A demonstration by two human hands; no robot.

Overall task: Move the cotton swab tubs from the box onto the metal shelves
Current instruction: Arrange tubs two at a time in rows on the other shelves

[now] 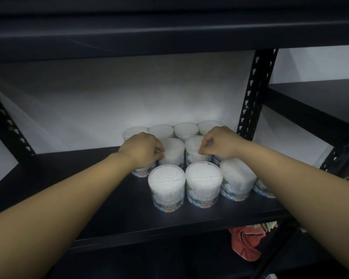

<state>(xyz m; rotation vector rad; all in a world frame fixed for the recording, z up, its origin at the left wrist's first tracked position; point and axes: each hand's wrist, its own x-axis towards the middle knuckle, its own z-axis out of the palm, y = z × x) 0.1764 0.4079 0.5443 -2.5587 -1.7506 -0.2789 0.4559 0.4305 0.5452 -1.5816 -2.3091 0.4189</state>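
1. Fingers of the left hand (142,149) were curled against the left side of a middle-row tub (172,151); whether they truly gripped it could not be told.
2. Right hand (220,143) pinched narrowly at the top rim of the neighbouring tub (195,150); both tubs stood upright on the dark metal shelf (89,198).
3. Other tubs crowded close around; a far row (184,128) stood against the white wall, a near row (185,186) showed swab tips through clear lids.
4. Red cloth (245,241) lay on the lower level, to the right.
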